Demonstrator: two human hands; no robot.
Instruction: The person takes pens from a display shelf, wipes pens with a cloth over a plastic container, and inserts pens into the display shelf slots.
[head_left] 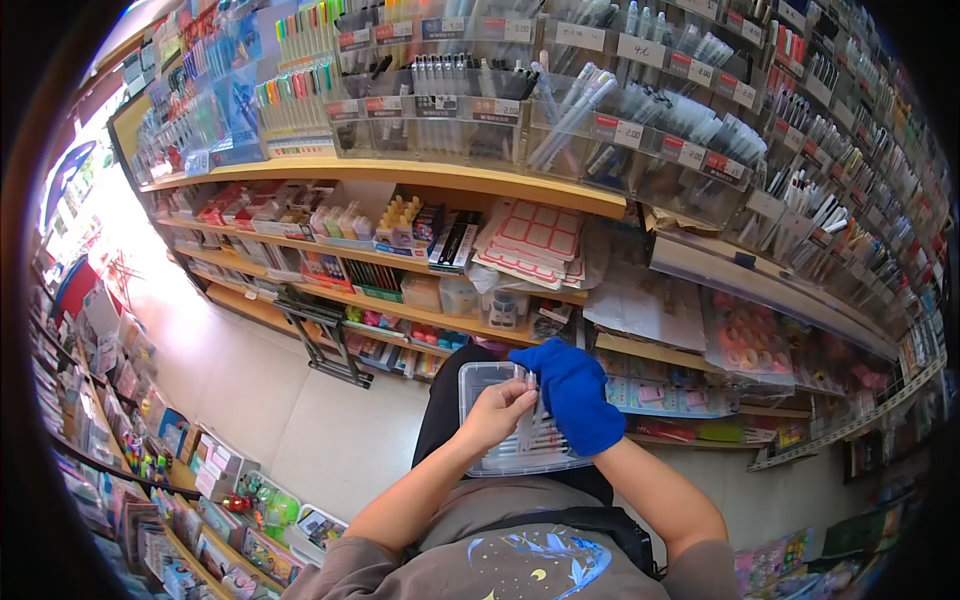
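Note:
A clear plastic box rests on my lap with several slim pens lying in it. Above the box, my left hand pinches the clear pens between thumb and fingers. My right hand is covered by a blue cloth, just right of the pens and over the box's right side. The cloth hides the fingers of that hand, so their grip cannot be seen.
Clear pen racks stand on a wooden shelf ahead. Lower shelves hold boxes and label sheets. A folded metal stand leans at the shelves, and another display curves along the lower left.

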